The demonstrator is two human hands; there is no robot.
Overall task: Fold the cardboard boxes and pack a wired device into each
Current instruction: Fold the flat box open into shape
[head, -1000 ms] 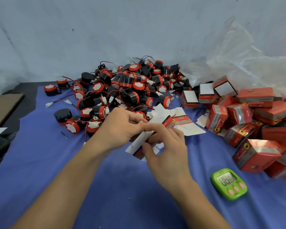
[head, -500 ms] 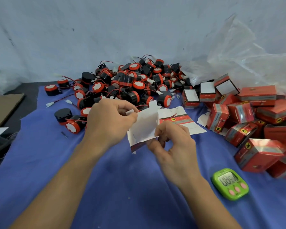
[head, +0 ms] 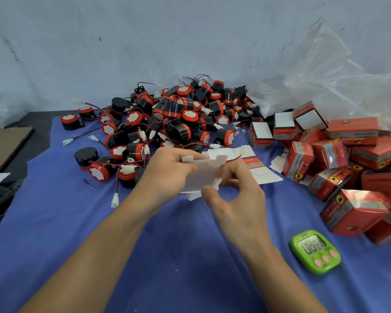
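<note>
One box blank [head: 201,175], white side to camera, flat, held above blue cloth [head: 77,222] at frame centre. 9 o'clock edge gripped in left hand [head: 167,170], fingers curled round it; 4 o'clock corner pinched by right hand [head: 237,199], thumb against curled fingers. At 12 o'clock of the hands: heap of black-and-red wired devices [head: 178,118], dozens, too tangled to count. At 2 o'clock, just past the hands: a few loose blanks [head: 255,168] lying flat, number unclear. At 3 o'clock: folded red boxes [head: 348,154], a dozen or more, three showing white flaps. One green timer [head: 315,250] at 5 o'clock. One clear bag [head: 336,82] at 1 o'clock.
</note>
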